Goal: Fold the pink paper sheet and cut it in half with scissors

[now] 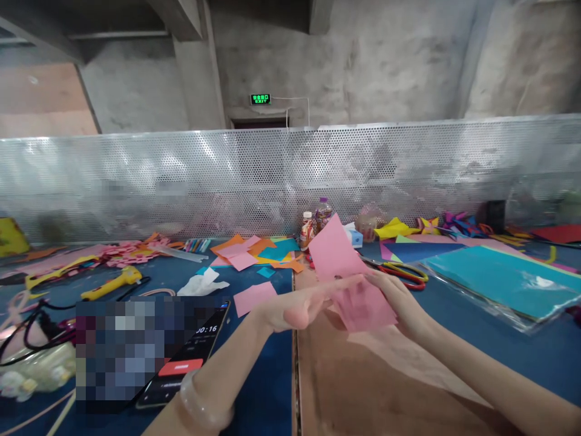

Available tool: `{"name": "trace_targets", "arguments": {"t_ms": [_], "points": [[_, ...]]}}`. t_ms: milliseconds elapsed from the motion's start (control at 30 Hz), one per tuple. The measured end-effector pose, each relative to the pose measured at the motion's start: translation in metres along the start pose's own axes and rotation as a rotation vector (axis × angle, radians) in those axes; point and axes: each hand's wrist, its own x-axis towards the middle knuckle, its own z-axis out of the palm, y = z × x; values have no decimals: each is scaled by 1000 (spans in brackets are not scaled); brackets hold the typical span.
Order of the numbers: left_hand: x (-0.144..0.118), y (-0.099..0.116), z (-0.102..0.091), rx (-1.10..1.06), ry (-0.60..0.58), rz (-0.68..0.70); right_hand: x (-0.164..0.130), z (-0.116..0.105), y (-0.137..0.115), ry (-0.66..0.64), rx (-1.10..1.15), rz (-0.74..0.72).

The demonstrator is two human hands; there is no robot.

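A sheet of pink paper (336, 248) is held up over the table in both hands, with one part rising above the fingers and another hanging below them. My left hand (304, 306) reaches across it from the left, fingers closed on the paper. From the right, my right hand (393, 297) grips its edge; some of its fingers are hidden behind the sheet. Just beyond the right hand lie scissors (408, 275) with red and yellow handles. Near the left wrist rests a loose pink paper piece (256, 297).
A phone (181, 363) showing a timer, a yellow glue gun (113, 283) and white tissue (202, 283) lie to the left. Teal paper in a clear bag (508, 278) is at right. Bottles (307, 229) and paper scraps stand before a perforated metal screen (181, 181).
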Motion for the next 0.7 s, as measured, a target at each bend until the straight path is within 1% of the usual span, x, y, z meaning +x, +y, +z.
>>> {"name": "trace_targets", "arguments": {"t_ms": [100, 200, 333, 433, 500, 533, 600, 667, 700], "points": [[2, -3, 0, 48, -46, -4, 1, -2, -5, 90, 72, 92], [3, -4, 1, 90, -50, -40, 2, -3, -5, 106, 102, 130], [3, -1, 2, 140, -73, -37, 4, -3, -1, 120, 104, 111], [1, 3, 1, 115, -71, -10, 5, -4, -1, 89, 87, 81], [0, 6, 0, 38, -99, -7, 5, -5, -3, 75, 64, 68], [-1, 6, 0, -21, -146, -20, 4, -5, -4, 63, 49, 69], [-2, 3, 3, -171, -308, -91, 4, -6, -5, 25, 25, 73], [-2, -7, 10, -336, -444, -176, 4, -6, -6, -11, 16, 74], [-1, -13, 16, -419, -405, -151, 4, -6, -6, -22, 14, 75]]}}
